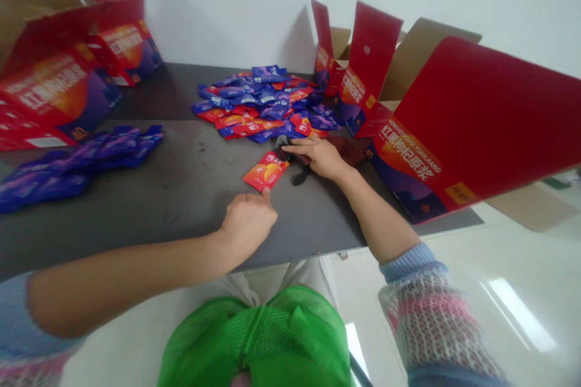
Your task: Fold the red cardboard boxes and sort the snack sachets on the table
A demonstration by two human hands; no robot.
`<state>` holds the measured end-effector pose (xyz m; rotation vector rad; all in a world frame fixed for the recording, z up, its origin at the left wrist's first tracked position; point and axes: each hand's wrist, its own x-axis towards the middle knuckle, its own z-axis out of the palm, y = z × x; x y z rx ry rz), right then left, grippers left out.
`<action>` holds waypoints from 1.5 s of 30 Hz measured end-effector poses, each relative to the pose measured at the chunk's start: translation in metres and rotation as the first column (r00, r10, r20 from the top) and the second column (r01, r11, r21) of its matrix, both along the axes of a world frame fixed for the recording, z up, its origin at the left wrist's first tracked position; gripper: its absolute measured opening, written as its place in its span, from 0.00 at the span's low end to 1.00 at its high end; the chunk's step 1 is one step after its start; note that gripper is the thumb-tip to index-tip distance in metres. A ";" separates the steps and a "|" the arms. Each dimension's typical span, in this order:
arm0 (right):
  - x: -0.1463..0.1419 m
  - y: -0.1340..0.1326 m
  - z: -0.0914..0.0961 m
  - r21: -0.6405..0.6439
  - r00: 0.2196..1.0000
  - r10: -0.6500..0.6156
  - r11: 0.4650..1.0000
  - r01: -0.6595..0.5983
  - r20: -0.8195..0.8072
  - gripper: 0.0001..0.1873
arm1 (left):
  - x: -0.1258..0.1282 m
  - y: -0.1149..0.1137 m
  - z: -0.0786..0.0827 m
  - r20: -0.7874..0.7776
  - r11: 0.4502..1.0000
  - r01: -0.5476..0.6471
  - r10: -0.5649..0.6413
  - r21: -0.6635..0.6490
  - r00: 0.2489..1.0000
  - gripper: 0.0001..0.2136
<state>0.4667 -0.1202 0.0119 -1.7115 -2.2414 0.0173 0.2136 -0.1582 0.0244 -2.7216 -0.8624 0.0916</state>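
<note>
Centre frame, the left hand (247, 224) is curling its fingers, thumb tip pinning the red sachet (265, 172) on the bench (181, 181). The right hand (320, 156) is resting flat, fingers together, beside the sachet pile (265, 103). Best to slide gently, keeping it flat.

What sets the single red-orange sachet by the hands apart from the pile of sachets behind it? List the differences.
The single red-orange foil sachet lies alone and flat on the dark grey table; the mixed pile of red and purple sachets is heaped and overlapping. The left hand touches the single sachet's near corner with a fingertip; neither hand touches the pile, though the right hand rests just before it. Both show the same kind of glossy printed packaging.
</note>
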 end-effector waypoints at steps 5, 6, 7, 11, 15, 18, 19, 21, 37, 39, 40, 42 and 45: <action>-0.005 -0.007 0.008 0.261 0.933 0.215 0.955 -0.139 -0.289 0.22 | 0.000 0.002 0.000 0.001 0.999 -0.006 0.006 -0.054 1.000 0.20; -0.012 -0.010 0.011 0.271 0.910 0.265 0.946 -0.180 -0.319 0.22 | 0.000 0.002 0.000 0.003 0.998 -0.008 0.008 -0.064 1.000 0.21; -0.020 -0.013 0.012 0.263 0.887 0.318 0.935 -0.237 -0.333 0.22 | 0.001 0.002 0.001 0.003 0.997 -0.009 0.010 -0.076 1.000 0.21; -0.048 -0.020 0.013 0.136 0.814 0.516 0.856 -0.498 -0.268 0.20 | 0.002 0.001 0.003 0.005 0.991 -0.010 0.011 -0.133 1.000 0.17; -0.046 -0.019 0.014 0.009 0.867 0.472 0.879 -0.477 -0.157 0.17 | 0.003 -0.002 0.000 0.045 0.994 -0.006 0.011 -0.113 0.999 0.18; -0.026 -0.016 0.014 -0.031 0.948 0.311 0.949 -0.313 -0.063 0.18 | -0.001 0.004 -0.005 0.070 0.993 -0.020 0.028 -0.118 0.997 0.21; -0.019 -0.015 0.013 -0.041 0.965 0.261 0.964 -0.262 -0.033 0.18 | -0.003 0.008 -0.007 0.086 0.990 -0.019 0.032 -0.140 0.996 0.21; -0.008 -0.013 0.011 -0.055 0.984 0.174 0.983 -0.172 0.026 0.21 | -0.010 0.017 -0.010 0.172 0.984 0.016 0.015 -0.178 0.985 0.21; 0.003 -0.011 0.003 0.295 0.915 0.144 0.955 -0.029 -0.378 0.29 | 0.013 0.042 -0.005 0.263 0.988 -0.066 0.102 -0.143 0.959 0.35; -0.005 -0.013 0.008 0.388 0.871 0.235 0.920 -0.057 -0.430 0.25 | 0.016 0.045 -0.004 0.245 0.982 -0.132 0.162 -0.132 0.956 0.30; -0.011 -0.015 0.011 0.427 0.849 0.276 0.902 -0.067 -0.451 0.23 | 0.016 0.048 -0.003 0.249 0.976 -0.170 0.199 -0.134 0.948 0.28; -0.025 -0.020 0.016 0.475 0.808 0.338 0.876 -0.083 -0.483 0.21 | 0.013 0.057 -0.001 0.286 0.961 -0.221 0.261 -0.165 0.922 0.24; -0.046 -0.027 0.018 0.464 0.785 0.368 0.878 -0.117 -0.498 0.21 | 0.005 0.079 0.003 0.475 0.922 -0.205 0.349 -0.329 0.808 0.20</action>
